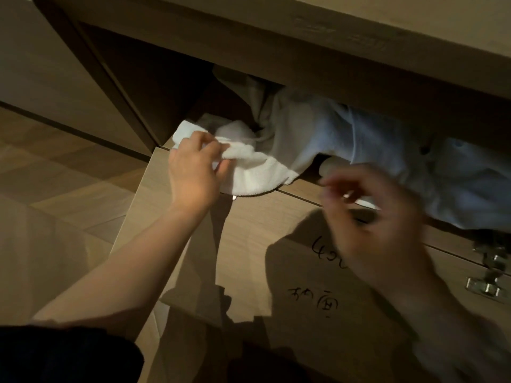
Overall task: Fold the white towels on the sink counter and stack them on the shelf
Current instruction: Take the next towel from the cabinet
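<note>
The white towel (249,172) lies bunched at the front left of an open shelf compartment (304,186). Its stitched hem hangs over the compartment's front edge. The left hand (190,172) holds the towel's upper fold; the grip is narrow, with thumb and fingers pinched on the cloth. The left forearm is bare and reaches in from the lower left.

The right hand (381,225) hovers just right of the towel, apart from it. It is motion-blurred with its fingers curled, and whether the grip holds anything cannot be told.

A larger heap of pale cloth (387,150), white to light blue, fills the compartment to the right of the towel and reaches the right frame edge. The two touch at the back of the compartment.

Surfaces:
- Below the compartment's front edge is a light wood panel (262,244) bearing dark handwritten marks (315,299). Shadows of both arms fall on it.
- A metal hinge (486,275) sits at the panel's right side.
- The wood counter (359,51) overhangs the compartment along its top.
- The compartment interior at left is dark.
- A wood-pattern floor (55,175) lies to the left.

Room lighting is dim and warm. A dark sleeve (69,355) occupies the lower left corner.
</note>
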